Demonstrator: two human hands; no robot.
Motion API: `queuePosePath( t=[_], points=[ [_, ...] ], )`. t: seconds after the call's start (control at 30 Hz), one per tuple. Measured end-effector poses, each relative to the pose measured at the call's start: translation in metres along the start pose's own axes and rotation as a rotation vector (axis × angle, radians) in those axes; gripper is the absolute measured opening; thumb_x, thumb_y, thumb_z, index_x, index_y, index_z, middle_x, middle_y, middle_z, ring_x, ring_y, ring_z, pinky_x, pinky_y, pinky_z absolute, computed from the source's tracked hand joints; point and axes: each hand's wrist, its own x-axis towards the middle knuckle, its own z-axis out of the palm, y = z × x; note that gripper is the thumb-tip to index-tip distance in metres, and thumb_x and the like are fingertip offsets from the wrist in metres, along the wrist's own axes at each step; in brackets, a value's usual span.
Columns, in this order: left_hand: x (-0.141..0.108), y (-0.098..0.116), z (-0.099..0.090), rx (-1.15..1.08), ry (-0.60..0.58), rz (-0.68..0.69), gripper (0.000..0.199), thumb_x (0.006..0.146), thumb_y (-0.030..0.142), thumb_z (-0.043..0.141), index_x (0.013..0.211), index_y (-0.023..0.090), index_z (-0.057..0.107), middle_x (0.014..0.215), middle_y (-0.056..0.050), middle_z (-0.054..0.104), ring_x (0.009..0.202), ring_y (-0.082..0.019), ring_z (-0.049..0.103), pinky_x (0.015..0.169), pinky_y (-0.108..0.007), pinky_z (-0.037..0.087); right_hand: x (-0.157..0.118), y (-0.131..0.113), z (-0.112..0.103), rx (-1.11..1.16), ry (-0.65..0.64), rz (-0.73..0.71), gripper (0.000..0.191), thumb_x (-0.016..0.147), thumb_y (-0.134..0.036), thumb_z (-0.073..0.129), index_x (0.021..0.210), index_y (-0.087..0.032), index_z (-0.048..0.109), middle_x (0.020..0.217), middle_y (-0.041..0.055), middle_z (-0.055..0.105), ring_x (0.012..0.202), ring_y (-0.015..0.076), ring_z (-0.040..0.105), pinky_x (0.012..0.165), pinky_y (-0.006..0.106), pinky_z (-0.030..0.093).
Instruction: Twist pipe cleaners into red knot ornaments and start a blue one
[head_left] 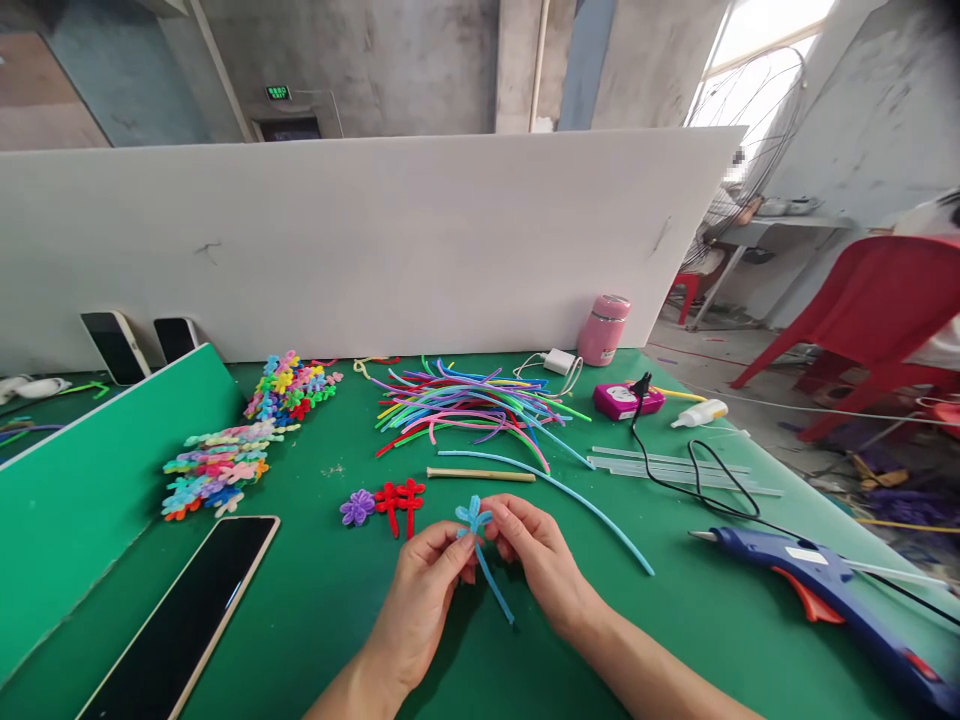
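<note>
A light blue pipe cleaner point(495, 590), bent at its top into flower loops, is held between my two hands above the green table. My left hand point(424, 595) pinches it just under the loops, and its straight tail hangs down to the right. With thumb and fingertips together, my right hand point(536, 550) grips the right-hand loop. Beyond them lie a purple pipe-cleaner flower point(358, 508), red pipe-cleaner flowers with stems point(400, 500), a thin tan stick point(480, 475) and a long straight light blue pipe cleaner point(592, 508).
Loose coloured pipe cleaners point(472, 405) lie at the back, finished flowers point(221, 465) at left. A phone point(184, 620) rests front left. On the right are a blue glue gun point(810, 565), clear glue sticks point(675, 470), a black cord point(694, 490) and a pink flask point(604, 330).
</note>
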Motion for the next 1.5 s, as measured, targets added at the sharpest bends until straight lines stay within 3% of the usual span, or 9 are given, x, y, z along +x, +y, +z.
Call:
queuePosePath(
  t=[0.2, 0.4, 0.57, 0.73, 0.93, 1.13, 1.5],
  points=[
    [-0.001, -0.003, -0.001, 0.140, -0.021, 0.026, 0.019, 0.066, 0.032, 0.063, 0.059, 0.015, 0.058, 0.055, 0.003, 0.044, 0.055, -0.010, 0.037, 0.053, -0.022, 0.032, 0.000, 0.000, 0.002, 0.092, -0.085, -0.005, 0.028, 0.072, -0.044, 0.057, 0.072, -0.015, 0.054, 0.061, -0.0016, 0.050, 0.055, 0.0098, 0.045, 0.053, 0.021, 0.037],
    [-0.002, -0.002, 0.000, 0.173, -0.055, 0.044, 0.025, 0.067, 0.036, 0.062, 0.056, 0.014, 0.056, 0.054, 0.003, 0.041, 0.054, -0.010, 0.033, 0.051, -0.022, 0.029, 0.000, -0.001, 0.000, -0.044, -0.105, -0.052, 0.026, 0.071, -0.041, 0.058, 0.069, -0.016, 0.054, 0.060, -0.0019, 0.049, 0.055, 0.0094, 0.041, 0.051, 0.021, 0.035],
    [0.000, -0.003, -0.002, 0.110, -0.054, 0.010, 0.022, 0.066, 0.033, 0.063, 0.057, 0.014, 0.059, 0.054, 0.003, 0.043, 0.054, -0.010, 0.035, 0.052, -0.022, 0.030, 0.001, 0.002, -0.001, -0.105, -0.098, -0.087, 0.023, 0.074, -0.039, 0.055, 0.074, -0.015, 0.055, 0.064, -0.0006, 0.052, 0.056, 0.0102, 0.045, 0.054, 0.022, 0.037],
    [0.002, -0.003, -0.003, 0.007, 0.051, 0.031, 0.015, 0.067, 0.029, 0.064, 0.061, 0.015, 0.062, 0.056, 0.002, 0.048, 0.057, -0.010, 0.038, 0.055, -0.022, 0.033, -0.002, 0.001, 0.000, -0.084, -0.040, -0.077, 0.027, 0.078, -0.038, 0.052, 0.092, -0.016, 0.053, 0.075, 0.0017, 0.056, 0.067, 0.0123, 0.051, 0.061, 0.023, 0.040],
    [0.000, 0.001, -0.001, -0.073, 0.110, 0.048, 0.014, 0.065, 0.027, 0.066, 0.060, 0.014, 0.063, 0.058, 0.001, 0.053, 0.058, -0.010, 0.041, 0.055, -0.022, 0.035, -0.006, -0.001, 0.005, -0.221, -0.068, -0.090, 0.019, 0.075, -0.036, 0.055, 0.076, -0.017, 0.051, 0.061, -0.0011, 0.055, 0.055, 0.0103, 0.049, 0.052, 0.022, 0.040],
    [0.001, 0.004, -0.002, -0.135, 0.034, 0.026, 0.012, 0.069, 0.027, 0.062, 0.068, 0.015, 0.063, 0.062, 0.001, 0.055, 0.060, -0.010, 0.044, 0.059, -0.022, 0.038, -0.006, 0.000, 0.006, -0.181, -0.045, -0.090, 0.019, 0.071, -0.035, 0.058, 0.077, -0.018, 0.052, 0.061, -0.0013, 0.058, 0.056, 0.0112, 0.052, 0.053, 0.023, 0.042],
    [0.005, 0.003, -0.006, -0.190, 0.072, 0.024, 0.012, 0.068, 0.022, 0.064, 0.059, 0.014, 0.061, 0.055, 0.004, 0.049, 0.057, -0.009, 0.043, 0.058, -0.021, 0.036, -0.010, -0.005, 0.007, -0.274, -0.072, -0.074, 0.016, 0.071, -0.032, 0.057, 0.070, -0.017, 0.052, 0.056, -0.0031, 0.051, 0.051, 0.0090, 0.042, 0.048, 0.021, 0.035]
  ],
)
